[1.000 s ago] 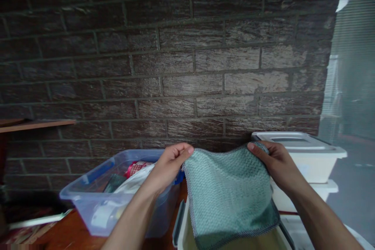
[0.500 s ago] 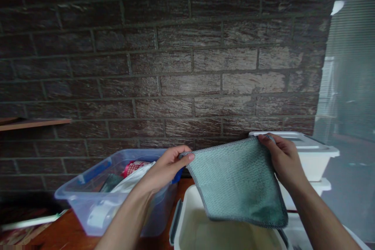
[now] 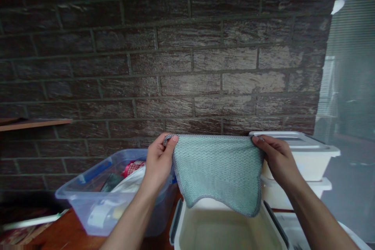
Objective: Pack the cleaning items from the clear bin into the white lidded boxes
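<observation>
A pale green cleaning cloth [image 3: 218,170] with a black-and-white trimmed edge hangs stretched between my two hands. My left hand [image 3: 158,160] pinches its upper left corner between thumb and fingers. At the upper right corner, my right hand [image 3: 278,156] grips it the same way. The cloth's top edge is taut and nearly level, while its lower edge curves loosely. Below it stands an open white plastic box [image 3: 222,232] with dark side handles; the cloth's lower part covers the box's far rim.
Left of the box is a clear plastic bin [image 3: 79,203] holding a white item and a red patterned one. Lidded white boxes [image 3: 307,164] are stacked at right. Everything stands on a brown wooden surface [image 3: 63,230] before a dark brick wall [image 3: 187,86]. A shelf [image 3: 38,124] juts in at left.
My left hand has moved left and up, and my right hand slightly left. The cloth has gone from slanted to level along its top and shifted left, its lower edge now curled.
</observation>
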Tool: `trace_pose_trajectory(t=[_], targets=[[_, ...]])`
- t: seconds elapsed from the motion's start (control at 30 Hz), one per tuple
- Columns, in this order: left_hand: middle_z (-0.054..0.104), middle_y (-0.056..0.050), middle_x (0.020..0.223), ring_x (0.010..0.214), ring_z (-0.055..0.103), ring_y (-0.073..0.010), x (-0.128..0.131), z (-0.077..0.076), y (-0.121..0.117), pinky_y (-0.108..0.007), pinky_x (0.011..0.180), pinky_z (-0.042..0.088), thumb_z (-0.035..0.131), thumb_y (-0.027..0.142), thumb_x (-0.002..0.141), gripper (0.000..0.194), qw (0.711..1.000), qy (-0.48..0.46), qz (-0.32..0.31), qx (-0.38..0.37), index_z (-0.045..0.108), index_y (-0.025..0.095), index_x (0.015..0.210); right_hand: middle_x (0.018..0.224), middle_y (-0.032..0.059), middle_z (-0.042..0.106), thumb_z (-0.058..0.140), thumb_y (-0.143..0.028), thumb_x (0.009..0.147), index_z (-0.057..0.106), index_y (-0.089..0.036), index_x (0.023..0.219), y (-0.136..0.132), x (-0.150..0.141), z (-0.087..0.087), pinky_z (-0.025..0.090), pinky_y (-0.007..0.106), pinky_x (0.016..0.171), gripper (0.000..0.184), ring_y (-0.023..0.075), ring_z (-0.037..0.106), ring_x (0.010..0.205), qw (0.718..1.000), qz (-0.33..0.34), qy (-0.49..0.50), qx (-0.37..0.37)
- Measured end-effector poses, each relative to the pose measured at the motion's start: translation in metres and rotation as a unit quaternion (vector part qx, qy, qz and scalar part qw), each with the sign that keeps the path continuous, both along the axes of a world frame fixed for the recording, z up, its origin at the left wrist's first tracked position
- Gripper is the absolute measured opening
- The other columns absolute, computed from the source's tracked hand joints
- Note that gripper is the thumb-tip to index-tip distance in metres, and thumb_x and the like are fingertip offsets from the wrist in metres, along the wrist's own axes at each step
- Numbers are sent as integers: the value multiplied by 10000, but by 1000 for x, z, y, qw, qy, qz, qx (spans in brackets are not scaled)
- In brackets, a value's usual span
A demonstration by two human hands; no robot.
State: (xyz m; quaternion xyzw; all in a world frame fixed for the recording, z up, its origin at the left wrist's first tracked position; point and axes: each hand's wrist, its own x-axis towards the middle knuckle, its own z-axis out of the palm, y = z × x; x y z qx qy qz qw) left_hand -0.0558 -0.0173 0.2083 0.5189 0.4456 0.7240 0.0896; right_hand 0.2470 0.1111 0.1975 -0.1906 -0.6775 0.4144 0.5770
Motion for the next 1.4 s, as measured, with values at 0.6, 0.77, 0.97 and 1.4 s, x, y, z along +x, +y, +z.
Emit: trace_pose_trajectory(t=[0.6,0.77,0.97,1.4], targets=[[483,24,710,648,414,-127,74,-21,-4,-240,568,308,561,419,987,274,952,158,-216,-147,597,183,852,691,-42,378,497,-496,1024,561,-189,774,-53,-36,-5,251,266,536,401,116,341,632,957,148,-237,77],[433,35,693,672,409,-134,77,-25,-2,-263,603,293,466,417,1032,355,955,229,-120,-145,516,196,758,661,-40,362,525,-497,1010,496,-201,695,-44,-32,-1,257,273,520,434,124,340,611,979,52,-171,101],[448,45,662,646,405,-131,77,-20,-7,-269,609,270,477,392,1026,321,947,282,-66,-138,547,203,777,645,-32,352,527,-530,995,502,-206,685,-37,-25,3,258,291,527,450,140,338,603,984,18,-155,91],[416,37,712,668,405,-128,70,-24,-5,-255,570,251,474,444,1024,346,913,299,-172,-215,491,202,777,656,-32,390,603,-490,970,557,-192,699,-25,-6,11,278,277,559,406,129,360,620,998,-35,-42,45]])
